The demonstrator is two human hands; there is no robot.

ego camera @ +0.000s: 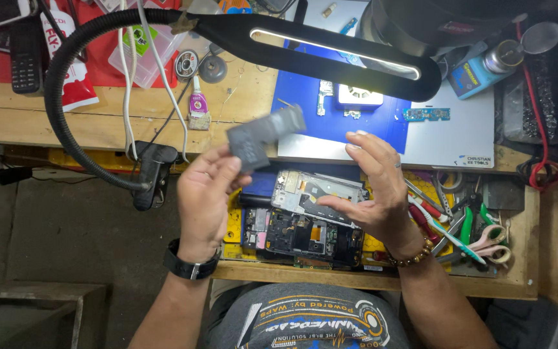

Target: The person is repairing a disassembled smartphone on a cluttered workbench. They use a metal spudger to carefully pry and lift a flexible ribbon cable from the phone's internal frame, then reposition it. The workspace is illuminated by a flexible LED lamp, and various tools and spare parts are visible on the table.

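Left hand (203,197): raised above the counter (240,106), fingertips pinching the lower corner of a small grey flat piece (263,136), blurred, kind unclear; it looks light and thin, probably somewhat flexible, best held by its edges as here. Right hand (376,187): fingers spread and loosely curled, holding nothing, hovering just over an opened phone frame (314,197). Below it: a second opened phone body (292,236), circuitry exposed, likely fragile. Beside the right wrist: scissors and pliers (479,236). Above: blue work mat (308,119), black gooseneck lamp (330,55).
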